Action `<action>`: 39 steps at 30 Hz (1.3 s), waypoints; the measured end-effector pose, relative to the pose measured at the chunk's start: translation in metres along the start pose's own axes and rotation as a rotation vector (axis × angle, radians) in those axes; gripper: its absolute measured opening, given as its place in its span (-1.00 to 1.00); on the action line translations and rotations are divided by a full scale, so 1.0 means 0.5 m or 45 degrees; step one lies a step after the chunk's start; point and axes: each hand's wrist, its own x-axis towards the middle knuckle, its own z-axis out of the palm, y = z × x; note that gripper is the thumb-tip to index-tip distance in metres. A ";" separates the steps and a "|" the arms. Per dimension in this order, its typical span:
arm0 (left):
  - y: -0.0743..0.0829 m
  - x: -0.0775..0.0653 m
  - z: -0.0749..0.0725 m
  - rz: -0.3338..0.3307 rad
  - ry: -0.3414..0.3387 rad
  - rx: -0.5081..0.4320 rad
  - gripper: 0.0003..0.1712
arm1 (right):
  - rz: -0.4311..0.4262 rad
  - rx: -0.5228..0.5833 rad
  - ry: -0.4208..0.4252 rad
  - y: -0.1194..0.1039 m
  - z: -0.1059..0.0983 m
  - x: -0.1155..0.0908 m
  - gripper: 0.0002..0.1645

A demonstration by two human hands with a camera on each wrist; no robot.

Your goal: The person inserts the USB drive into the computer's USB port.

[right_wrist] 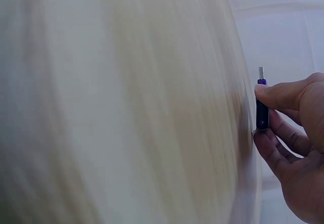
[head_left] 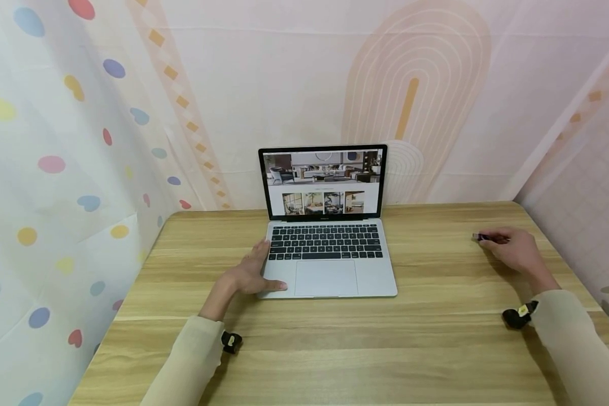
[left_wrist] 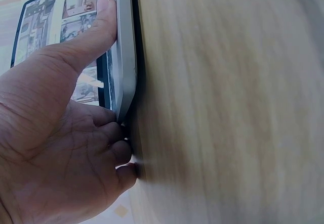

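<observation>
An open silver laptop (head_left: 326, 248) stands on the wooden table, its screen lit with pictures of furnished rooms. My left hand (head_left: 251, 273) holds the laptop by its left edge; the thumb lies on top beside the trackpad. In the left wrist view the curled fingers (left_wrist: 114, 138) meet the side of the base near the tabletop, their tips partly hidden. Off to the right, my right hand (head_left: 512, 248) pinches a small dark USB flash drive (right_wrist: 261, 105) between thumb and fingers. Its metal plug is bare and points left in the head view, toward the laptop's side.
The wooden table (head_left: 335, 349) reaches from the wall to the front of the head view. A patterned cloth (head_left: 284, 84) hangs behind it and on both sides. Black wrist cameras (head_left: 520, 316) sit at both sleeves.
</observation>
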 end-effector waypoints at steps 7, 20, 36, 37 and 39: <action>-0.001 0.002 0.000 0.011 -0.003 0.005 0.49 | 0.010 0.026 -0.020 -0.006 0.005 -0.001 -0.48; 0.000 0.000 -0.002 0.021 -0.002 -0.009 0.50 | -0.013 0.014 -0.014 -0.015 0.007 0.001 -0.52; -0.002 0.003 0.000 -0.001 -0.013 -0.020 0.52 | -0.053 0.020 -0.036 -0.035 0.015 0.001 -0.55; -0.002 0.003 0.000 0.001 -0.012 -0.020 0.53 | -0.051 0.023 -0.043 -0.035 0.014 0.001 -0.54; -0.002 0.003 0.000 0.003 -0.011 -0.026 0.52 | -0.051 0.021 -0.052 -0.036 0.015 0.002 -0.54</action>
